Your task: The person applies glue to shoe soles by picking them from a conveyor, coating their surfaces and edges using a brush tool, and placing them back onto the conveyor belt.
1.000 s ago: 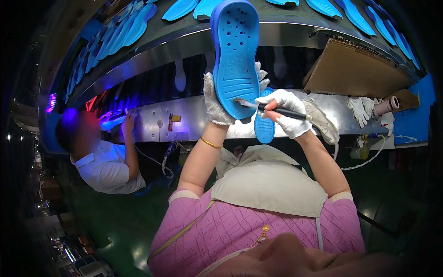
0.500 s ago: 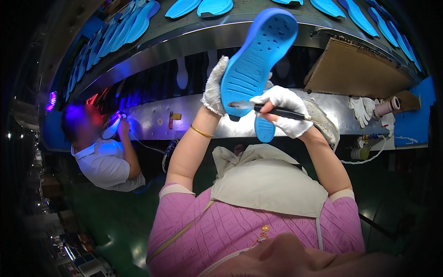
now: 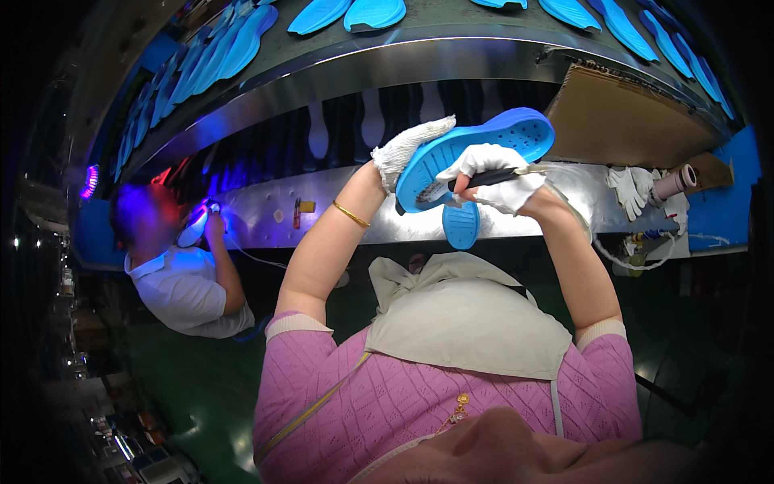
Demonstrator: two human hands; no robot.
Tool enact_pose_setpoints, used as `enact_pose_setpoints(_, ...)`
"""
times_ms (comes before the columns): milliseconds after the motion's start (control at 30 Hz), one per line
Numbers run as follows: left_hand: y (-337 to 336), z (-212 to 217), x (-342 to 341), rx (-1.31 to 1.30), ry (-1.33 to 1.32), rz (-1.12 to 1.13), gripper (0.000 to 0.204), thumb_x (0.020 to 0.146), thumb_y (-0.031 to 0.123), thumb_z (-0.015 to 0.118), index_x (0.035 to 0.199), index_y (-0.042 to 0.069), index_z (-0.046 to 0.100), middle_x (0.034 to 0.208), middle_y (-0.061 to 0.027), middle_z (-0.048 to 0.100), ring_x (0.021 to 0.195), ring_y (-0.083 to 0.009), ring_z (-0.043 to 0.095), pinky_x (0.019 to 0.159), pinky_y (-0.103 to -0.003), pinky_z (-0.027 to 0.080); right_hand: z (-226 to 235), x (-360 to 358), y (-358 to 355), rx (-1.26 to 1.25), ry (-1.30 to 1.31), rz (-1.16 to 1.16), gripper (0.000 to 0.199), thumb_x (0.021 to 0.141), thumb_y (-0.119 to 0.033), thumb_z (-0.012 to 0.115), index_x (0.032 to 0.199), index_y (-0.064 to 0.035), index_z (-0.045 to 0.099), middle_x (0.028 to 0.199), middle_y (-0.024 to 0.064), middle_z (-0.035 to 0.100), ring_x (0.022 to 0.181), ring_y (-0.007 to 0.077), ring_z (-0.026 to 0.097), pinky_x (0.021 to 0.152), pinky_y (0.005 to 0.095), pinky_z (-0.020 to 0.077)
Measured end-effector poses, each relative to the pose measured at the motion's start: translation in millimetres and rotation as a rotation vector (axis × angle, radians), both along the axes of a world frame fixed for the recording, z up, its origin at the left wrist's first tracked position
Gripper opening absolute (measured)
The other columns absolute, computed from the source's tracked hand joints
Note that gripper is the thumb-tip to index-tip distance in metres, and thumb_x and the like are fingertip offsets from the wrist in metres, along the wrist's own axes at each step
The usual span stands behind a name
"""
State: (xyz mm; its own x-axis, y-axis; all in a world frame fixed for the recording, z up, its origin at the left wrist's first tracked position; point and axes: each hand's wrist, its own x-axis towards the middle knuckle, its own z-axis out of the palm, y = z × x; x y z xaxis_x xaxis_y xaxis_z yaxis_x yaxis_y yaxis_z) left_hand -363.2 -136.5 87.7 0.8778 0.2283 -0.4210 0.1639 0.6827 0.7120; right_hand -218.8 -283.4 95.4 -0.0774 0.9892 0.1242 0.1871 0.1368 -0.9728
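Note:
My left hand (image 3: 407,149), in a white knit glove, grips the left edge of a blue shoe sole (image 3: 439,161). Ribs and small holes show on the sole, which is tilted in the air above the metal ledge. In my gloved right hand (image 3: 492,181) is a brush (image 3: 496,176) with a black handle. Its bristles reach down to the near left part of the sole, partly hidden by my fingers, so firm contact is hard to make out. A second blue sole (image 3: 461,226) lies on the ledge just below.
Several blue soles (image 3: 375,12) lie on the conveyor beyond the metal rail (image 3: 435,60). To the right are a cardboard sheet (image 3: 629,121), white gloves (image 3: 629,194) and a pink roll (image 3: 676,184). A co-worker (image 3: 181,282) handles a sole at left.
The sole has come down and tipped over toward the right, its holed end lower than before. The brush has moved slightly right and up, staying by the sole.

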Motion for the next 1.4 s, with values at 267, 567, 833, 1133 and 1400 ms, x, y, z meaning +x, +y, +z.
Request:
enact_pose_setpoints(267, -5, -4, 5, 0.121, 0.074, -0.081, 0.057, 0.088, 0.052, 0.057, 0.114, 0.001, 0.061, 0.096, -0.0164, 0.067, 0.077, -0.0226, 0.069, 0.066, -0.035, 0.060, 2, 23, -16, -0.063, 0.052, 0.018, 0.013, 0.070, 0.000, 0.076, 0.076, -0.0065, 0.067, 0.084, 0.0068, 0.069, 0.083, 0.0164, 0.066, 0.072, 0.0291, 0.0545)
enact_pose_setpoints(567, -7, -12, 3, -0.078, -0.093, 0.018, 0.052, 0.096, 0.046, 0.046, 0.121, 0.001, 0.055, 0.111, -0.0196, 0.063, 0.092, -0.0279, 0.067, 0.081, -0.041, 0.057, 10, 24, -26, -0.198, 0.198, -0.095, 0.011, 0.075, 0.002, 0.073, 0.084, 0.0002, 0.067, 0.087, 0.0121, 0.070, 0.076, 0.0167, 0.068, 0.069, 0.0280, 0.0555)
enact_pose_setpoints(833, -42, -30, -15, -0.278, -0.394, 0.033, 0.080, 0.092, 0.062, 0.035, 0.143, 0.001, 0.032, 0.130, -0.0312, 0.047, 0.111, -0.0490, 0.054, 0.094, -0.062, 0.044, -5, 75, -9, 0.043, 0.331, -0.574, 0.014, 0.079, -0.004, 0.074, 0.089, -0.0010, 0.065, 0.084, 0.0104, 0.069, 0.069, 0.0165, 0.067, 0.064, 0.0250, 0.0543)
enact_pose_setpoints(1133, -38, -38, -36, -0.208, -0.403, 0.215, 0.075, 0.093, 0.060, 0.034, 0.142, 0.003, 0.034, 0.131, -0.0262, 0.049, 0.111, -0.0407, 0.057, 0.096, -0.058, 0.045, -33, -1, -14, 0.441, -0.099, -0.330, 0.015, 0.072, 0.005, 0.074, 0.081, -0.0037, 0.066, 0.086, 0.0082, 0.068, 0.080, 0.0150, 0.065, 0.073, 0.0303, 0.0532)
enact_pose_setpoints(1400, -40, -42, -43, -0.168, -0.441, 0.186, 0.068, 0.095, 0.055, 0.038, 0.137, 0.002, 0.041, 0.129, -0.0219, 0.052, 0.109, -0.0373, 0.059, 0.093, -0.053, 0.049, -14, 29, -9, 0.559, -0.160, -0.507, 0.023, 0.067, 0.010, 0.070, 0.080, -0.0075, 0.066, 0.088, 0.0090, 0.066, 0.084, 0.0209, 0.065, 0.075, 0.0320, 0.0533)
